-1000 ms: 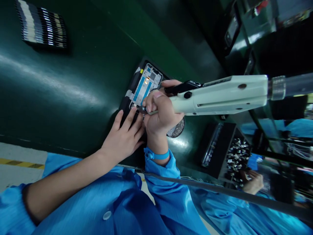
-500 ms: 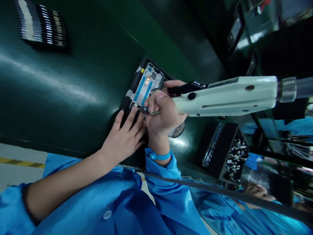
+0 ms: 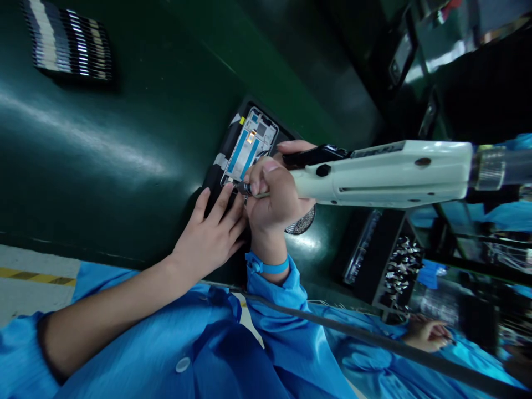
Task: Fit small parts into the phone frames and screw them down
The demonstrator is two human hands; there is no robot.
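A: Bench surface?

B: Dark green, glossy bench top [image 3: 124,111], streaked with glare, running across the whole view.

A: What sits directly on it?

B: A black rectangular fixture tray [image 3: 226,145] near the middle, holding a white-and-blue phone frame [image 3: 248,145]. A stack of thin silvery plates [image 3: 68,41] sits well apart, toward the far left corner. A small round dish of glittering screws [image 3: 302,223] is just beside the tray. A black bin of small metal parts [image 3: 397,266] stands toward the right edge.
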